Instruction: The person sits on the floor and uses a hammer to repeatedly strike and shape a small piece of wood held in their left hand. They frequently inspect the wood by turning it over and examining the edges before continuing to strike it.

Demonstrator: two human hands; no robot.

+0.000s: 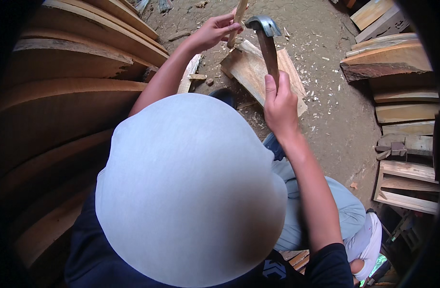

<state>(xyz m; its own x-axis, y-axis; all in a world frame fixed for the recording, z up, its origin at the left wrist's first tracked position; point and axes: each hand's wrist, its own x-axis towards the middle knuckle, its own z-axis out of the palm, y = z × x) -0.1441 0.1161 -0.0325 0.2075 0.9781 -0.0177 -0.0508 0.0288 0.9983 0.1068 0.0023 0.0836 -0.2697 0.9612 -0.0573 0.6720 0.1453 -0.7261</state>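
My left hand (216, 33) is closed round a thin wooden stick (238, 17), which stands nearly upright. The lower end of the stick comes down by the far end of a flat wooden board (251, 72) on the ground; I cannot tell whether they touch. In my right hand (281, 103) is a hammer, gripped by its dark wooden handle (269, 55). Its curved metal head (263, 24) is raised above the board, just right of the stick and apart from it. Beneath the board, another pale piece of wood (292, 72) shows along the right side.
Large curved planks (76, 96) stand stacked along the left. More timber (388, 60) and a wooden frame (407, 187) line the right. Wood chips (316, 98) litter the dirt floor (335, 125). A white rounded head covering (191, 192) hides the middle. Pale cloth (371, 245) shows lower right.
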